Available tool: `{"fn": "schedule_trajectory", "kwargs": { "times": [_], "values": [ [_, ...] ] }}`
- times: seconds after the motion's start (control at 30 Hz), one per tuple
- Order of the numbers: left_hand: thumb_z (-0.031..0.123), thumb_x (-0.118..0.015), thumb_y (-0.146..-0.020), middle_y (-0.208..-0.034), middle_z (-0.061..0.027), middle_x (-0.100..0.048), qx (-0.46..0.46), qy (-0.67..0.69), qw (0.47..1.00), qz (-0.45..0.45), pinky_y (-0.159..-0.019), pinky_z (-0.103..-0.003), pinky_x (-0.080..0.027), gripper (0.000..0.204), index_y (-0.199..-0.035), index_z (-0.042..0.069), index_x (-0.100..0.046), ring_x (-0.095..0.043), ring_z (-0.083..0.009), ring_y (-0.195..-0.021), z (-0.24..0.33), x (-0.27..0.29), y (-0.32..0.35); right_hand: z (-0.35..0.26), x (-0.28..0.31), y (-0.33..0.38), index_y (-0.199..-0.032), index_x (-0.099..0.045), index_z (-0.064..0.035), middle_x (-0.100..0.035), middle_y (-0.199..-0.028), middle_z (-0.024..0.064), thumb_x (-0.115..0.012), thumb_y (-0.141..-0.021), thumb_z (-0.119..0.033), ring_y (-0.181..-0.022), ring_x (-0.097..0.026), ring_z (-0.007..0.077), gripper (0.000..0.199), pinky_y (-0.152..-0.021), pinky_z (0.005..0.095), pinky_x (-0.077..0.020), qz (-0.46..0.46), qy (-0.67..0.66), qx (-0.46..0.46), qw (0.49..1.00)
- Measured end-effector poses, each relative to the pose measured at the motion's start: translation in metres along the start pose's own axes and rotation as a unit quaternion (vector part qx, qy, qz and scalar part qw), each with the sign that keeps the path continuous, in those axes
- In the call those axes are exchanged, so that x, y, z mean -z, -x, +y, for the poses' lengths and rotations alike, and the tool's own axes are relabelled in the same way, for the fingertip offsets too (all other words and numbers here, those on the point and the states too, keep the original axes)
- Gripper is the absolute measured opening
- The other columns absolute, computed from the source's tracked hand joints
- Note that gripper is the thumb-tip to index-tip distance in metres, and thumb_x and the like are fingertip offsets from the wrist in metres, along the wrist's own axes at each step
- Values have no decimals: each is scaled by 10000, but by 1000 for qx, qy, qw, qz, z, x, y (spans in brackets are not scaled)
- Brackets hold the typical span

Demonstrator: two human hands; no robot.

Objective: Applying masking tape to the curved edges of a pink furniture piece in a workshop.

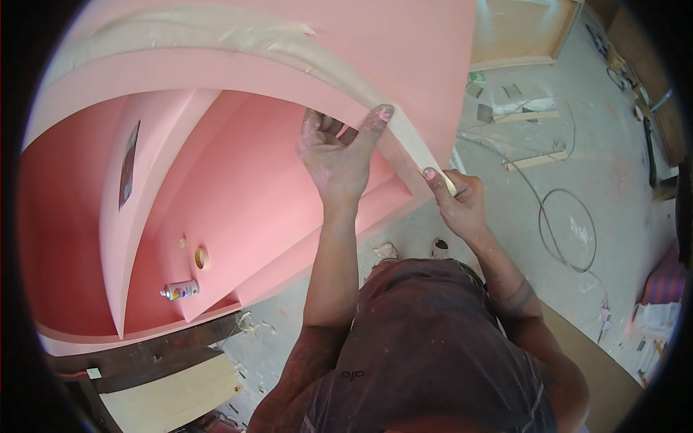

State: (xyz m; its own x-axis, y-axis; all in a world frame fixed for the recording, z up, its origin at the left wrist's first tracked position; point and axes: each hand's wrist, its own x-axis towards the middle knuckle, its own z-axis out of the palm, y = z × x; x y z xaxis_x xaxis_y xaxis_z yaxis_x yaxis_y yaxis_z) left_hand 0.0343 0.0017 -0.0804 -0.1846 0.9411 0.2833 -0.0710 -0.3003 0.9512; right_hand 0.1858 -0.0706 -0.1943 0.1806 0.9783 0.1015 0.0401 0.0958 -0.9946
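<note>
A large pink-painted piece with a curved opening [253, 68] fills the left and middle. Along its arched rim runs a cream strip of masking tape [415, 138], wider and crinkled like film toward the upper left. My left hand [336, 162] clasps the rim, thumb pressed on the tape and fingers curled under the edge, partly hidden. At the rim's lower right end, my right hand [462, 202] pinches the tape strip between thumb and fingers. Pink paint marks both thumbnails.
Inside the pink piece lie a spray can [180, 290] and a tape roll [201, 258]. A looped cable [567, 231] and wooden strips [535, 160] lie on the grey floor at right. Below left is a pale curved board [170, 395]. A wooden panel [520, 32] stands at the back.
</note>
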Motion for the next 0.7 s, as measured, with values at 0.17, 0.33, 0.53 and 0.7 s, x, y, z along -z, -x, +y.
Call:
{"fn": "schedule_trajectory", "kwargs": {
  "times": [0.17,0.33,0.53,0.7],
  "values": [
    [-36,-892,-772,-1161,-93,-659,14,-19,1000,10,-918,-358,-600,572,-1262,-12,-596,-657,-186,-1083,0,2,-1,1,-3,-3,-665,-635,25,-457,-537,-16,-702,-1034,-288,-547,-355,67,489,-496,316,-290,-20,-43,-16,999],
    [-30,-881,-785,-1149,-95,-672,-21,-25,999,-9,-933,-350,-576,557,-1260,-12,-593,-661,-180,-1077,2,3,3,9,-2,-6,-646,-621,21,-428,-530,-36,-709,-1031,-291,-549,-335,60,504,-491,316,-271,5,-24,-4,1000],
    [140,-848,-893,-1020,-39,-669,-56,49,997,23,-774,-280,-479,359,-1153,14,-635,-596,-94,-904,5,1,-4,12,6,-9,-640,-612,18,-428,-549,-29,-728,-1017,-321,-587,-344,63,521,-516,312,-277,4,-20,-29,999],
    [133,-839,-901,-1026,-43,-679,-65,38,997,32,-765,-266,-465,358,-1164,2,-634,-601,-87,-914,8,-2,-3,7,5,-7,-646,-608,27,-439,-562,-10,-732,-1014,-337,-607,-359,74,532,-538,313,-295,4,-32,-48,998]
  ]
}}
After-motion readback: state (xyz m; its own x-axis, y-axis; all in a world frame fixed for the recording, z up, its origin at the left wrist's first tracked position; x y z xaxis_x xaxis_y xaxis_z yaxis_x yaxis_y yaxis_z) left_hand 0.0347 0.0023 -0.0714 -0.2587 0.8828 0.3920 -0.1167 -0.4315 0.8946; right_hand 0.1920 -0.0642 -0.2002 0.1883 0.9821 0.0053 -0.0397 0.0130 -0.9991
